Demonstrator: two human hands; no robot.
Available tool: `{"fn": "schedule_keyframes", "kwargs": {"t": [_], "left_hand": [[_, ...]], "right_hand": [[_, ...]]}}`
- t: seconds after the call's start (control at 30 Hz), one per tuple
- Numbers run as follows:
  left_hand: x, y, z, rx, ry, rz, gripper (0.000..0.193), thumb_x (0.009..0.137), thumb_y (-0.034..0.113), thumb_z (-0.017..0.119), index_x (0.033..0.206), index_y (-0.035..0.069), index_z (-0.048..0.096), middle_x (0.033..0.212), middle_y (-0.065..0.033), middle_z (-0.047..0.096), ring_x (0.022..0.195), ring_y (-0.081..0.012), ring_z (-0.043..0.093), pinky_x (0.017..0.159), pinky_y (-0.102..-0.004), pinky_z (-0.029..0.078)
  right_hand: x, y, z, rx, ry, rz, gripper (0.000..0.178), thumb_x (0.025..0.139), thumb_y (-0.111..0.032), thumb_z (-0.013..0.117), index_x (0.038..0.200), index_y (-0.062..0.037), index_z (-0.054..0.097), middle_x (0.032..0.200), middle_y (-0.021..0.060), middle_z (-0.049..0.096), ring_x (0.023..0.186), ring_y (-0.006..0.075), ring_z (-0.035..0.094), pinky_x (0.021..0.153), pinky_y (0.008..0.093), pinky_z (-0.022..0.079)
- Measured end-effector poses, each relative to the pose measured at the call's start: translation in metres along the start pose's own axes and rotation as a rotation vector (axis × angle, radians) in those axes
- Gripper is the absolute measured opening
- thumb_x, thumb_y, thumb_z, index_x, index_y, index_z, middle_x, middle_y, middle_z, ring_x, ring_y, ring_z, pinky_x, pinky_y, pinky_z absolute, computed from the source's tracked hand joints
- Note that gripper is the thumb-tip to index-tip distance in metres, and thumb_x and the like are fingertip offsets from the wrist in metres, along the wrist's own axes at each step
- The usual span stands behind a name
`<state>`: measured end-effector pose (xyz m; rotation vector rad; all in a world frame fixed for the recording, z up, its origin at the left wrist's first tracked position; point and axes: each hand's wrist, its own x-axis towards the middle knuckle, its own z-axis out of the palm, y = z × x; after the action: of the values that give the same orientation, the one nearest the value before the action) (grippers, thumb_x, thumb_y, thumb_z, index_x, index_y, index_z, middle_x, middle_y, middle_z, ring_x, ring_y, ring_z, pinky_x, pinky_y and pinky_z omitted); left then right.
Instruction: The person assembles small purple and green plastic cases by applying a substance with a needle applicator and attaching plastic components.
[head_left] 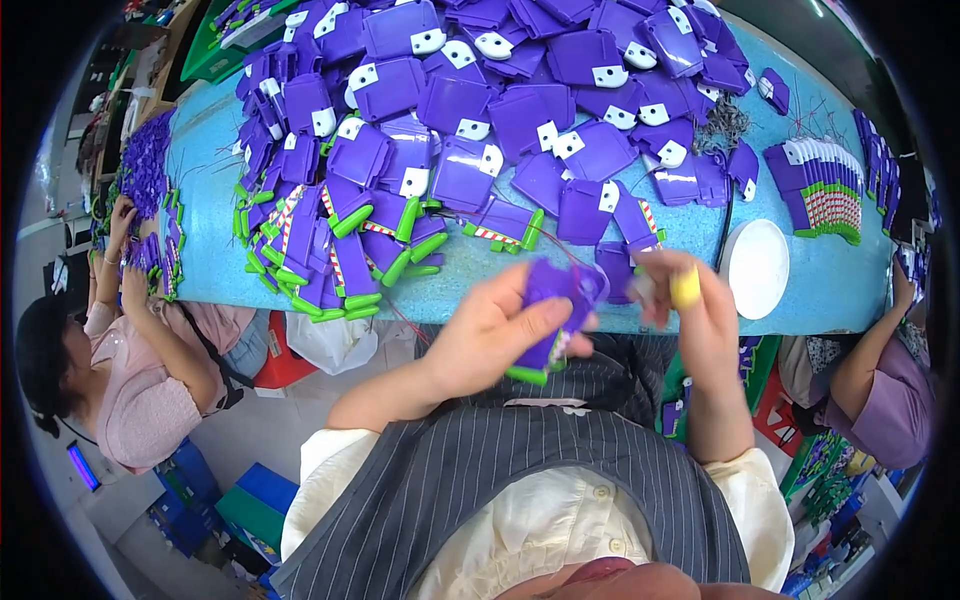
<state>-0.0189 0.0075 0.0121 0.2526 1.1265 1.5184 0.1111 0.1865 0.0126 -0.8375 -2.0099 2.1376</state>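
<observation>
My left hand [490,335] is closed around a flat purple plastic part [546,284] with a bright green foot and a red-and-white striped strip, held above the table's near edge. Just to its right is my right hand [706,318], with a yellow cover [686,287] on one finger. Its fingers are curled together and blurred, with something small and pale at their tips that I cannot make out. Beyond my hands lie loose purple parts with green feet [350,220]. Behind them rises a large heap of purple panels with white corner pieces [455,105].
A white round dish [757,268] sits by my right hand on the blue table [210,240]. Farther right stands a fanned row of finished-looking purple parts [818,190], near a tangle of thin wires [722,125]. One person [150,380] works at the left, another [880,385] at the right.
</observation>
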Motion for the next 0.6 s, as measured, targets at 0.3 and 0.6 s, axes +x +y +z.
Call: {"fn": "schedule_keyframes", "kwargs": {"t": [0.3,0.6], "left_hand": [[0.005,-0.019,0.008,-0.091,-0.239,-0.293,0.031,0.097,0.027,0.042,0.117,0.003,0.043,0.094,-0.0085,0.061,0.072,-0.0143,0.064,0.064,-0.0252,0.053],[0.001,-0.023,0.019,-0.135,0.077,0.347,0.027,0.096,0.009,0.044,0.121,-0.002,0.044,0.115,-0.0118,0.057,0.103,-0.017,0.057,0.091,-0.0289,0.044]], "right_hand": [[0.043,-0.03,0.025,0.054,-0.135,0.067,0.026,0.088,-0.014,0.052,0.105,0.003,0.063,0.09,0.0084,0.065,0.067,0.0117,0.057,0.059,0.0239,0.045],[-0.003,-0.007,0.038,-0.591,0.287,-0.724,0.032,0.07,-0.001,0.069,0.102,0.0,0.065,0.056,0.0045,0.043,0.044,0.0149,0.043,0.041,0.0288,0.031]]}}
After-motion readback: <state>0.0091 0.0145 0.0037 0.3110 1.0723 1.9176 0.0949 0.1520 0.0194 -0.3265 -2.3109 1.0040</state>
